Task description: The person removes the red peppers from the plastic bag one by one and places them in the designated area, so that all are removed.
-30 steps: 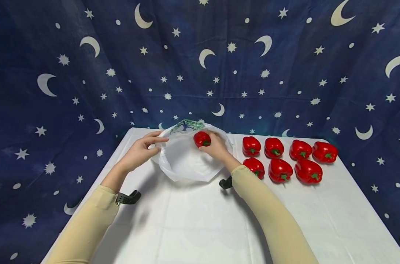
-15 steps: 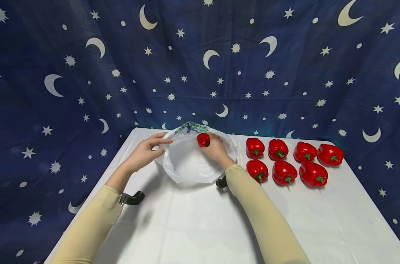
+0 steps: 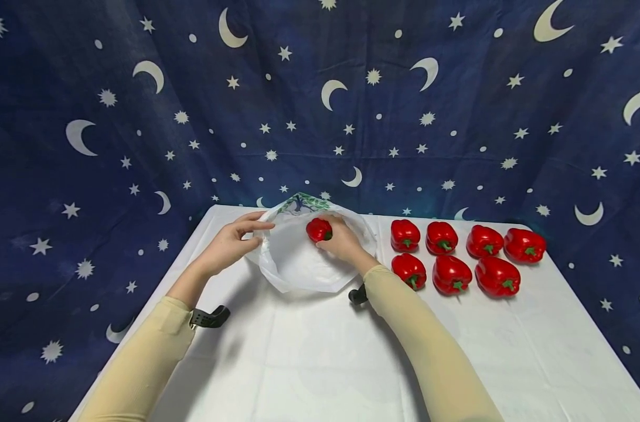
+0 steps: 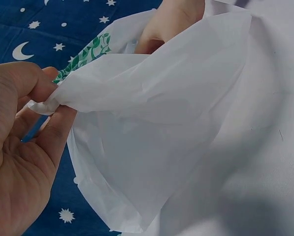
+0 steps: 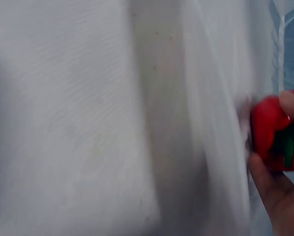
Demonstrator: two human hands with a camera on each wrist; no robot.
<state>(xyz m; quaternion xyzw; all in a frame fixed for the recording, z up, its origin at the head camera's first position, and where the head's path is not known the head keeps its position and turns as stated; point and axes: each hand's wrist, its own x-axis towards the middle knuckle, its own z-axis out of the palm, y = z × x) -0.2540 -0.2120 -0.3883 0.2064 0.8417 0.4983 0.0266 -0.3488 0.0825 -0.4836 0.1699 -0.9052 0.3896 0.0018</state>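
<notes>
A white plastic bag (image 3: 304, 264) with a green leafy print stands on the table, its mouth spread wide. My left hand (image 3: 227, 245) pinches the bag's left rim; in the left wrist view the thumb and fingers of that hand (image 4: 26, 128) grip the bunched film. Inside the mouth, my right hand (image 3: 343, 240) holds a red bell pepper (image 3: 319, 230). The right wrist view has this pepper (image 5: 270, 132), green stem showing, between thumb and fingers of the right hand (image 5: 284, 206). The bag's bottom is mostly hidden.
Several red bell peppers (image 3: 452, 274) lie in two rows on the white-covered table (image 3: 320, 363), right of the bag. A dark blue cloth (image 3: 299, 88) with moons and stars hangs behind. Black bands (image 3: 210, 317) circle both wrists.
The right hand has shifted slightly within the bag's mouth, and the pepper has turned and sits a little lower. The left hand keeps its hold on the rim.
</notes>
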